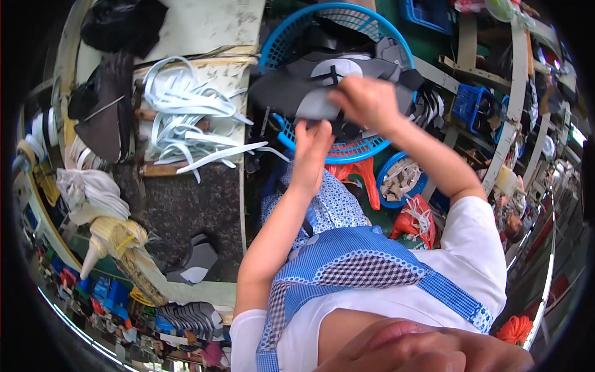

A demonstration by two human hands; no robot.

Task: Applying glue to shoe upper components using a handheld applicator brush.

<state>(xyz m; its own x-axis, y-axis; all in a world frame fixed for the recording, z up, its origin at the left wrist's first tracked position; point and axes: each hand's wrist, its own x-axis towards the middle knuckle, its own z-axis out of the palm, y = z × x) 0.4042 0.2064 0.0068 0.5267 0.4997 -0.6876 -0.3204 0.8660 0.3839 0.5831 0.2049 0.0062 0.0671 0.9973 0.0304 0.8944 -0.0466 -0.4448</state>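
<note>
A dark grey shoe upper piece (317, 105) with a lighter grey patch is held up over a blue plastic basket (400, 34). From below, the thumb and fingers of my left hand (313, 149) pinch its lower edge. My right hand (369, 102) is closed with its fingers bent at the right side of the piece. Motion blurs that hand a little, and whatever is between its fingertips cannot be made out. More black and grey shoe pieces (390, 53) fill the basket beneath.
Left of the basket, a bundle of pale strips (186, 118) lies on the worktable (186, 28). A single grey shoe piece (195, 260) rests at the table's near end. A smaller blue basket of scraps (403, 180) and a red bag (416, 220) are low on the right.
</note>
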